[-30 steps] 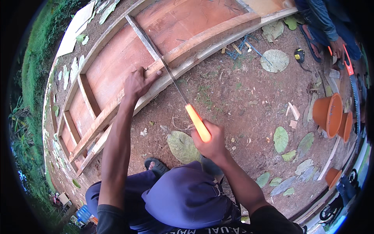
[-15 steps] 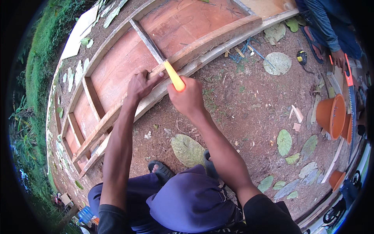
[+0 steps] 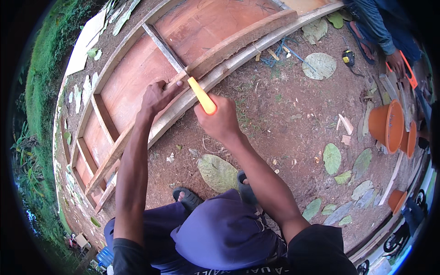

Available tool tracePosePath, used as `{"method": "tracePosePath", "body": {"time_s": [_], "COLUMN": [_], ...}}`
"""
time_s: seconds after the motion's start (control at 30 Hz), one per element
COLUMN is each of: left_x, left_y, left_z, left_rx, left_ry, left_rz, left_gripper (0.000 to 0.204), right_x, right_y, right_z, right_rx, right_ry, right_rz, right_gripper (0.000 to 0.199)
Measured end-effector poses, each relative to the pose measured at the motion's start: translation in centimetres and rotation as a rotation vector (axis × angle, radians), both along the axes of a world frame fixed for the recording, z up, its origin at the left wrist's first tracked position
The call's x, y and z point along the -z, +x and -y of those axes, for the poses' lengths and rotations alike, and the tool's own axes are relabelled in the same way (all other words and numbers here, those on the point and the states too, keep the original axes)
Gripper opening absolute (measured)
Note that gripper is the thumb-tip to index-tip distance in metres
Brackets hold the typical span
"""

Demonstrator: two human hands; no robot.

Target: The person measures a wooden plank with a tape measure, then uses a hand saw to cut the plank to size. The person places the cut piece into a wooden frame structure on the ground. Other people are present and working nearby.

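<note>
A long curved wooden frame (image 3: 243, 43) with reddish panels (image 3: 133, 75) stretches across the upper left. My left hand (image 3: 158, 97) is closed over its near wooden beam (image 3: 123, 137), thumb lying along the top toward a cross-piece (image 3: 163, 48). My right hand (image 3: 219, 117) is wrapped round a tool with a tapered orange-yellow handle (image 3: 200, 94), just right of the left hand. The handle's far end lies beside the beam, close to the cross-piece joint. The tool's working part does not show, so its kind is unclear.
At the upper right, another person's hand (image 3: 396, 62) holds a saw with an orange handle (image 3: 408, 71). A tape measure (image 3: 348, 57) lies nearby. Orange pots (image 3: 386, 126) stand at the right. Big leaves (image 3: 217, 173) and wood scraps (image 3: 346, 124) lie on the soil.
The scene has shifted slightly left in view. My right hand and the tool have drawn back a little from the joint, toward me. The other person's saw has changed angle.
</note>
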State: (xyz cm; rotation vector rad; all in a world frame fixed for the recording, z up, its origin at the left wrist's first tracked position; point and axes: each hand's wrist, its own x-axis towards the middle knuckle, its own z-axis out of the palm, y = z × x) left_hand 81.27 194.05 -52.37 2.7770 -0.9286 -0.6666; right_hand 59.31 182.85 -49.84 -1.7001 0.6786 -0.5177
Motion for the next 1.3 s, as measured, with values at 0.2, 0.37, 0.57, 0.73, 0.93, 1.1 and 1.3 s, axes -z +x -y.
{"method": "tracePosePath", "body": {"time_s": [0.2, 0.37, 0.57, 0.73, 0.93, 1.1, 1.3], "left_x": [0.3, 0.7, 0.3, -0.7, -0.4, -0.1, 0.6], "left_y": [0.7, -0.3, 1.0, 1.1, 1.5, 1.3, 1.9], "left_z": [-2.3, 0.1, -2.6, 0.6, -2.4, -1.4, -1.0], "left_rx": [-0.066, -0.030, -0.099, -0.070, -0.119, -0.117, -0.127], "left_ry": [0.024, -0.052, -0.001, -0.022, 0.005, 0.003, -0.011], "left_rz": [-0.036, -0.043, -0.131, -0.168, -0.176, -0.233, -0.272], "left_gripper": [0.085, 0.089, 0.087, 0.086, 0.087, 0.088, 0.088], "right_x": [-4.6, -0.5, -3.6, -0.1, -1.5, -3.8, -0.8], "right_y": [-18.3, 3.7, -17.4, -2.7, -10.1, -12.4, -1.9], "right_z": [-5.1, 0.2, -4.9, -1.6, -3.4, -3.9, -1.6], "right_rx": [-0.063, 0.080, -0.031, 0.012, -0.051, -0.057, -0.010], "right_ry": [0.015, -0.082, -0.012, -0.063, 0.048, 0.038, -0.012], "right_rz": [-0.070, 0.052, -0.029, 0.012, -0.074, -0.131, -0.007], "right_gripper": [0.010, 0.027, 0.013, 0.019, 0.008, 0.007, 0.020]}}
